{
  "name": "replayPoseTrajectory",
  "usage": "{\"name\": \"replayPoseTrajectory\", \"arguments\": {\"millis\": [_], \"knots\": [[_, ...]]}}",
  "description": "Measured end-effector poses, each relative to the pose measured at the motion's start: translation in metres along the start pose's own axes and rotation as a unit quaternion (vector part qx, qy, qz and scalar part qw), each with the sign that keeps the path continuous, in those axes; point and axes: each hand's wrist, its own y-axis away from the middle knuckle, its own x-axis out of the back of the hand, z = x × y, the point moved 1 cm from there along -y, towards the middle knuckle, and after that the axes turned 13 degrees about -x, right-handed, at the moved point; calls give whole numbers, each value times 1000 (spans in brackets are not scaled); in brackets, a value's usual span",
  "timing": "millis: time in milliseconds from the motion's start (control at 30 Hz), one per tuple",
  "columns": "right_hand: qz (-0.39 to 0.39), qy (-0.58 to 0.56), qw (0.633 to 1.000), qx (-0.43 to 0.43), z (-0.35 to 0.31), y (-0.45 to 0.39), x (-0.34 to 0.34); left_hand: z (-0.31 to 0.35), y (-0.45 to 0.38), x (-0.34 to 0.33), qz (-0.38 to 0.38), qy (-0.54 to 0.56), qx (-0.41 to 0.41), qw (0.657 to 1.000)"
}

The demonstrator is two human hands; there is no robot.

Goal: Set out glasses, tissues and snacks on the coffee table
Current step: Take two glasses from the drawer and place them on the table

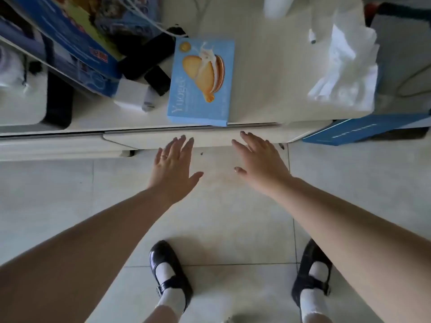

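Below, at mid-frame, the left hand [173, 166] and right hand [258, 159] are held flat with each grip apart and empty, while the blue snack box [201, 81] is laid beyond on the worktop [268, 73], tissues [347, 73] at upper right.

1. The left hand [173, 167] wears 1 thin gold-coloured ring [164, 156] on a finger.
2. The right hand [261, 159] wears no ring on the fingers that show; the nail of its thumb [238, 169] looks glossy.
3. Both forearms are bare, with no sleeves reaching into view.
4. On the feet are 2 black, glossy Mary Jane shoes: the left shoe [169, 271] and the right shoe [311, 273], each with a rounded toe.
5. Each shoe has 1 strap across the instep, fastened with a small metal buckle [159, 290].
6. White socks [171, 297] show above both shoes.
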Motion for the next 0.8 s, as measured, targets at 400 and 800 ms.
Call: {"name": "replayPoseTrajectory", "arguments": {"millis": [400, 800], "knots": [[127, -3, 992, -4, 9, -28, -7, 4, -41, -10, 42, -26, 54, 997], [84, 33, 996, -12, 13, -5, -20, 5, -19, -13, -2, 19, 82, 996]]}}
